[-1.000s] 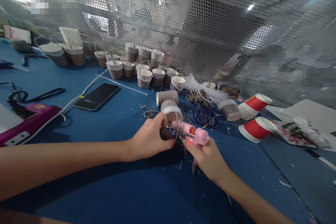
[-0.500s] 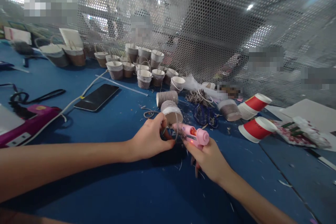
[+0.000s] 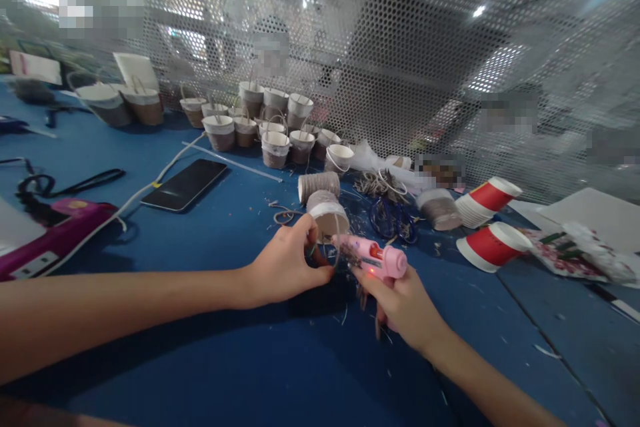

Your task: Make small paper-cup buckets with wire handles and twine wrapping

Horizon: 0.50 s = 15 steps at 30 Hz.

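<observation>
My left hand (image 3: 287, 260) is closed on the near side of a small twine-wrapped paper cup (image 3: 327, 203). The cup lies on its side, its white rim toward me. A thin cord loop (image 3: 339, 240) hangs across the mouth; some of my fingers are hidden behind my thumb. In my right hand (image 3: 400, 307) is a pink hot glue gun (image 3: 383, 257) with a small glowing light. Its nozzle points left at the cup's mouth; whether it touches the rim I cannot tell. Behind the cup rests a spool of grey twine (image 3: 319, 187).
Several small cups with handles (image 3: 275, 149) stand at the back, by a perforated metal screen (image 3: 320, 27). To the left are a black phone (image 3: 185, 185) and a purple power strip (image 3: 65, 230). Blue-handled scissors (image 3: 393, 220) and red-and-white paper cups (image 3: 494, 247) lie to the right.
My right hand and the glue gun have shifted slightly to the right. My left hand and the cup stay nearly where they were.
</observation>
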Each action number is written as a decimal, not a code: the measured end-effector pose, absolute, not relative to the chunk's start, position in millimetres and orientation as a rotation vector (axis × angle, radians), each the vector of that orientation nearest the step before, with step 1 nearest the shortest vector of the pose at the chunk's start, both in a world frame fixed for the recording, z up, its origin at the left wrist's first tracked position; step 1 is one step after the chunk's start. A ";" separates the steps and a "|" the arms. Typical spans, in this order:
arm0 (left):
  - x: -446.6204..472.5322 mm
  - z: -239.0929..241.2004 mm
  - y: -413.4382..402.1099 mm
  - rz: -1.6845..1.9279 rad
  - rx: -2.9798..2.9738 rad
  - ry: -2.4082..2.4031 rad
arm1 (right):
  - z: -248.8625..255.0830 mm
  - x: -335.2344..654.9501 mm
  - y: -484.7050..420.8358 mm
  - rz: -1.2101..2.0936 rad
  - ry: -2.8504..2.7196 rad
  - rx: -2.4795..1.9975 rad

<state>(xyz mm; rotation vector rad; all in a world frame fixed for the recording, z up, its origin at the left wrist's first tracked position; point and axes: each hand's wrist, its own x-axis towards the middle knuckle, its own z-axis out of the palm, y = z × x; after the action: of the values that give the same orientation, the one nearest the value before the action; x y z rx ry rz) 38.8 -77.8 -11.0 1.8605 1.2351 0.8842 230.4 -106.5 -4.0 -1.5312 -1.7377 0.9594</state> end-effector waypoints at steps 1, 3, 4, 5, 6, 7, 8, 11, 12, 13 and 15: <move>38.8 -11.1 -77.7 0.883 1.867 1.241 | -3.8 229.7 -105.4 0.950 -1.745 -1.527; 39.0 -11.6 -77.2 0.884 1.880 1.253 | -3.7 228.2 -103.6 0.930 -1.755 -1.518; 39.1 -11.9 -76.9 0.886 1.883 1.255 | -3.8 227.7 -103.0 0.924 -1.755 -1.517; 39.2 -12.1 -76.6 0.889 1.886 1.258 | -4.0 227.2 -102.5 0.918 -1.752 -1.521; 39.3 -12.2 -76.4 0.892 1.888 1.258 | -4.2 226.8 -102.3 0.918 -1.752 -1.525; 39.3 -12.3 -76.3 0.894 1.886 1.254 | -4.4 226.6 -102.3 0.920 -1.757 -1.531; 39.4 -12.2 -76.3 0.895 1.882 1.249 | -4.5 226.4 -102.5 0.922 -1.764 -1.537; 39.4 -11.9 -76.9 0.891 1.872 1.240 | -4.7 226.2 -103.7 0.925 -1.790 -1.542; 39.4 -11.8 -77.2 0.891 1.869 1.240 | -4.8 226.1 -104.2 0.922 -1.792 -1.538; 39.3 -11.8 -77.3 0.891 1.868 1.241 | -4.8 226.0 -104.5 0.914 -1.789 -1.534; 39.2 -12.1 -77.4 0.895 1.863 1.235 | -5.0 226.0 -104.6 0.894 -1.785 -1.528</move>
<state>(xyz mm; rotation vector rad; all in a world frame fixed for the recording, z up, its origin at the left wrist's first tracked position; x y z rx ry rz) 39.2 -77.4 -12.1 1.8627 1.2346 0.8946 226.0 -104.6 -5.0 -1.5277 -1.7853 0.8939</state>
